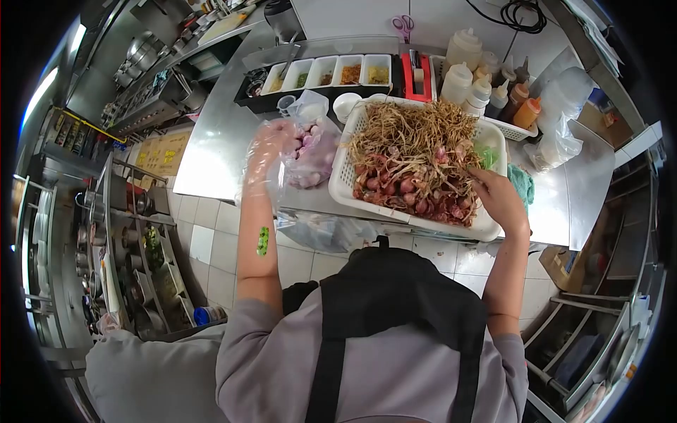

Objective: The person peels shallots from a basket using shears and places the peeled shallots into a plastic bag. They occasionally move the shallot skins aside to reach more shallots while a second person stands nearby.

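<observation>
A white plastic basket on the steel counter holds red shallots with long dry stalks. My right hand is at the basket's right side, its fingers bent against the stalks; whether they grip any is too small to tell. To the left of the basket lies a clear plastic bag with pinkish bulbs inside. My left hand is at this bag's left side, covered by clear plastic, and its fingers are blurred behind the film.
Behind the basket stand a black tray with white seasoning containers, a small white bowl and a red holder. Squeeze bottles fill a rack at the back right. A green cloth lies right of the basket.
</observation>
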Tool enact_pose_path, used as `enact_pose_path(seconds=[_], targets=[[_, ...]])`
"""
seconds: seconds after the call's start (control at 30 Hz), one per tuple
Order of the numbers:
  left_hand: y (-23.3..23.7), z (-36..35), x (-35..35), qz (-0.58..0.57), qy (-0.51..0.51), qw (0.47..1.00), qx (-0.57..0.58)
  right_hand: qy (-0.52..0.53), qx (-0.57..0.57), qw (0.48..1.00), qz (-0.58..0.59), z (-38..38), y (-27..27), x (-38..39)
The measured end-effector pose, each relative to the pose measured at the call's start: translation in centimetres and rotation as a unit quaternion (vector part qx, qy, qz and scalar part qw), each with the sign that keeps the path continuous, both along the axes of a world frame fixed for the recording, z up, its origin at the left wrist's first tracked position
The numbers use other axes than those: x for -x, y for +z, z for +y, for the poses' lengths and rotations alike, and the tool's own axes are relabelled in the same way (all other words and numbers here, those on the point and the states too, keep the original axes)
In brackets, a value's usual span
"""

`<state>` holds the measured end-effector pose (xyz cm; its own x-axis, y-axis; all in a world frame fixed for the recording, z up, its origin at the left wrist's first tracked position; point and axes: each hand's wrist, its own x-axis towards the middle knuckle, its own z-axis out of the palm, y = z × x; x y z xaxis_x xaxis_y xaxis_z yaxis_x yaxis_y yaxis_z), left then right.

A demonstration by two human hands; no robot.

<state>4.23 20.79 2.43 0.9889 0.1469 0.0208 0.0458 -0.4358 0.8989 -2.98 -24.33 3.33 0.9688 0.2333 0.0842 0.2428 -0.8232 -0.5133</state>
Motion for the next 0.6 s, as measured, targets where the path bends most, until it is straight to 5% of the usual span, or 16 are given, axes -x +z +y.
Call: enact_pose_path(seconds=[0.03,0.1,0.13,0.2,0.23,0.3,0.4,0.5,0.57,0.6], targets=[[0.5,-0.1,-0.1,0.0,0.0,1.0,-0.001,0.001,0.008,1.0,-0.008,0.2,0.0,-0.1],[1.5,-1.0,-0.3,0.127,-0.05,0.899,-0.415,-0.027,0.028,0.999,-0.002,0.6,1.3,0.1],[0.4,0.0,-1.2,0.125,-0.055,0.9,-0.414,-0.057,0.049,0.997,0.001,0.8,1.9,0.1],[-2.4,2.9,-3.0,0.135,-0.147,0.764,-0.613,-0.054,0.067,0.996,-0.016,0.7,2.0,-0.2],[-2.0,2.4,-2.6,0.134,-0.155,0.764,-0.611,-0.044,0.083,0.995,-0.036,0.4,2.0,-0.4],[-0.2,1.6,-1.1,0.055,0.046,0.895,-0.44,-0.054,0.099,0.993,-0.019,-0.1,0.7,-0.7],[4.8,-3.3,1.3,-0.026,0.07,0.903,-0.422,-0.043,0.067,0.997,0.009,-0.1,2.0,0.0],[5.5,-6.6,2.7,-0.084,0.021,0.914,-0.396,-0.064,0.055,0.995,0.06,0.0,2.9,0.7],[4.5,-9.7,3.9,0.073,-0.053,0.978,-0.186,-0.063,0.093,0.99,0.081,-0.3,1.8,0.8],[3.9,-11.3,4.7,0.027,-0.121,0.967,-0.221,-0.064,0.074,0.994,0.055,-0.5,1.1,0.9]])
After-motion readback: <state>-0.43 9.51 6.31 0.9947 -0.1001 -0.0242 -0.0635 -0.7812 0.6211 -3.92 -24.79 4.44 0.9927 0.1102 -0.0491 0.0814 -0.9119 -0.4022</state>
